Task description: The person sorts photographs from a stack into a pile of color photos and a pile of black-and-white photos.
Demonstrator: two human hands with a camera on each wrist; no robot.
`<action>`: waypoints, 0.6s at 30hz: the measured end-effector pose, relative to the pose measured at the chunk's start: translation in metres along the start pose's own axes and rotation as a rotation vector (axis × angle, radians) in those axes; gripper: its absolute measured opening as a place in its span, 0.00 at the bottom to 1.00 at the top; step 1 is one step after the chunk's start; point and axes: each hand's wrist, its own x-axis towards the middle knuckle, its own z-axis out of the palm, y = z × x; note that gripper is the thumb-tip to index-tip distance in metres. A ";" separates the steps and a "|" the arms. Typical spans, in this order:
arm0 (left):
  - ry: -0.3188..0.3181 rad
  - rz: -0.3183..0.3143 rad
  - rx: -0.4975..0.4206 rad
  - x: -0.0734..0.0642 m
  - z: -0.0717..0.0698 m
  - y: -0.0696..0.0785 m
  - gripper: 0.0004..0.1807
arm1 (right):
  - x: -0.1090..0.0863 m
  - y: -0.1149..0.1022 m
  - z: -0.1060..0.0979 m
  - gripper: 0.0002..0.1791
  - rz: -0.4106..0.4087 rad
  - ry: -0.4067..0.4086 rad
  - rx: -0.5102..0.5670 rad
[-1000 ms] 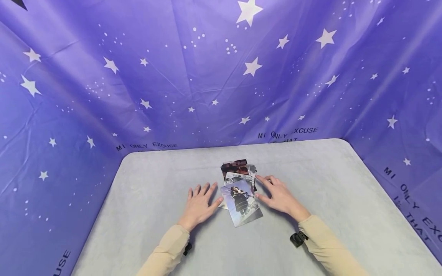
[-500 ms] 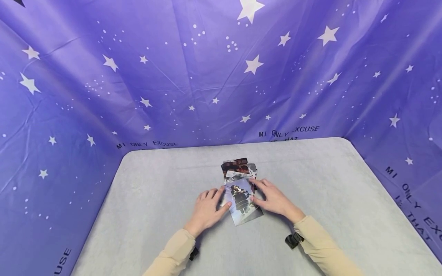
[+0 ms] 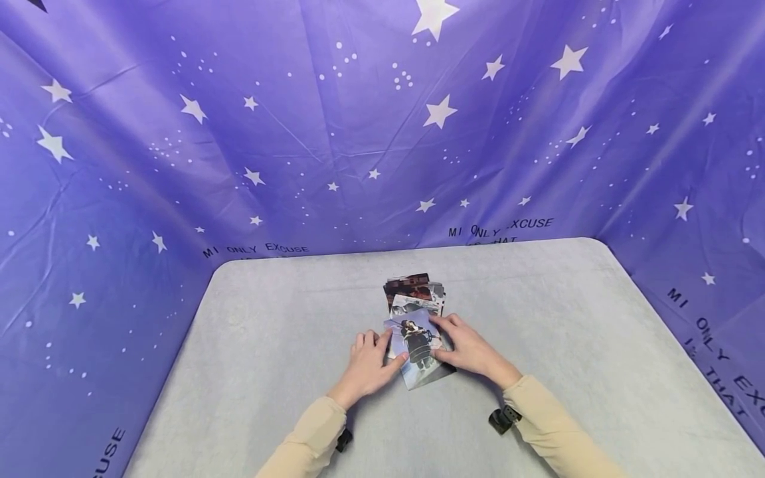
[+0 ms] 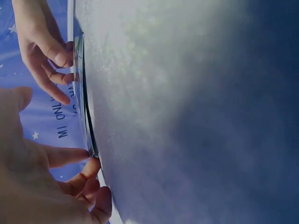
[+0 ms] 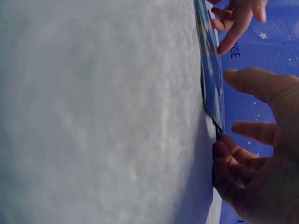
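A picture card (image 3: 418, 342) showing a dark-clothed figure lies on top, at the near end of an uneven, overlapping pile of picture cards (image 3: 408, 291). My left hand (image 3: 366, 367) is at its left side, thumb over the face and fingertips by the edge. On the right side, my right hand (image 3: 474, 348) reaches in with its index finger and thumb over the card. Seen edge-on in the left wrist view, the cards (image 4: 85, 100) touch my left index fingertip. In the right wrist view, the right thumb hovers above the cards (image 5: 212, 70), other fingers loosely bent beside their edge.
Beneath the cards is a pale grey table (image 3: 269, 318) with rounded far corners. A purple curtain (image 3: 358, 133) with white stars and lettering stands behind and along both sides. Black wrist cameras (image 3: 504, 418) sit at the beige cuffs.
My left hand has moved right and onto the top card's left edge. The right hand has come slightly left and nearer, with its fingertips over the card. The cards have barely shifted.
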 end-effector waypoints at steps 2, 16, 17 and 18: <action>-0.010 0.000 -0.014 0.003 0.001 -0.001 0.40 | 0.001 -0.001 0.002 0.41 0.011 -0.001 0.003; -0.007 -0.030 -0.126 0.020 -0.001 -0.006 0.45 | 0.007 -0.005 0.012 0.38 0.147 0.121 0.118; -0.004 -0.038 -0.143 0.021 -0.001 -0.007 0.45 | 0.008 -0.006 0.012 0.38 0.156 0.129 0.137; -0.002 -0.046 -0.156 0.022 -0.001 -0.007 0.45 | 0.008 -0.007 0.013 0.37 0.159 0.137 0.153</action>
